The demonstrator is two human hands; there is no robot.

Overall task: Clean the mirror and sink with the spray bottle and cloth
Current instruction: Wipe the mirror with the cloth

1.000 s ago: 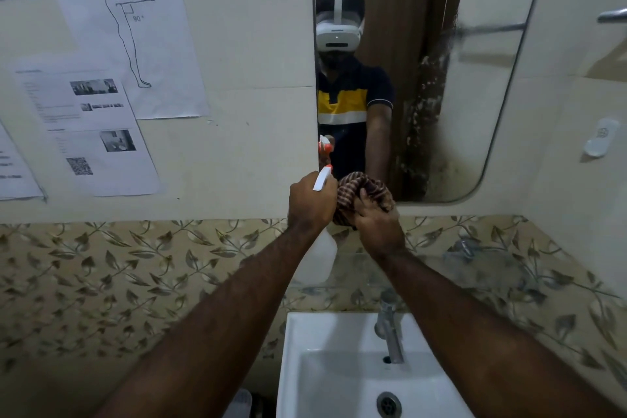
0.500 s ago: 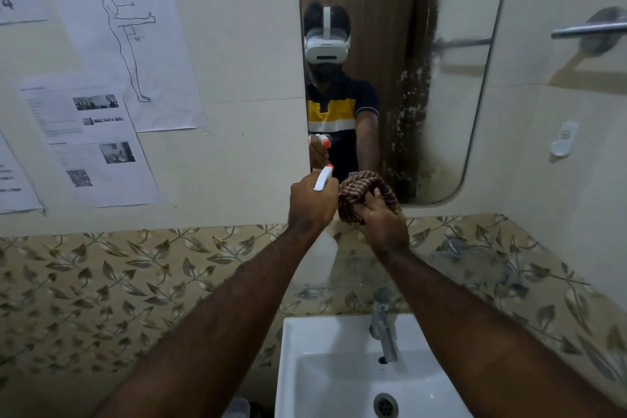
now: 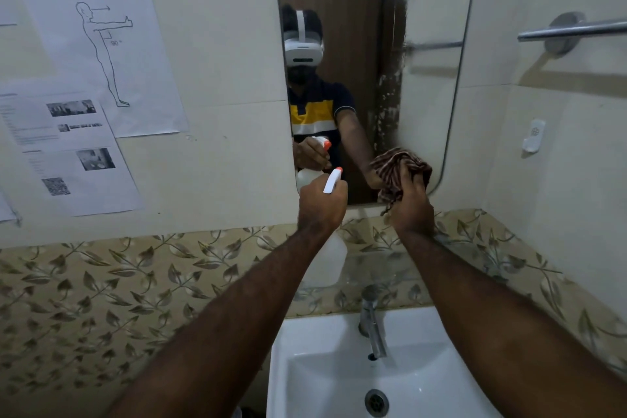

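A rounded wall mirror [image 3: 431, 85] hangs above a white sink [image 3: 325, 370]. My left hand [image 3: 320, 207] grips a white spray bottle [image 3: 327, 258] with an orange-tipped nozzle, held upright just below the mirror's lower left edge and aimed at the glass. My right hand [image 3: 412, 210] is closed on a bunched brown striped cloth [image 3: 398, 168], which is pressed against the mirror's lower right part. A dark, flaky streak runs down the middle of the mirror. The glass reflects a person with both hands raised.
A chrome tap [image 3: 373, 329] stands at the back of the sink, with the drain [image 3: 376, 402] below it. Leaf-patterned tiles [image 3: 118, 285] line the wall. Printed sheets [image 3: 95, 44] hang at left. A metal towel bar [image 3: 573, 30] and a white hook [image 3: 534, 137] are at right.
The view has tilted up, showing more of the mirror. My right hand has carried the cloth to the right and up onto the lower mirror glass. The left hand stays on the bottle.
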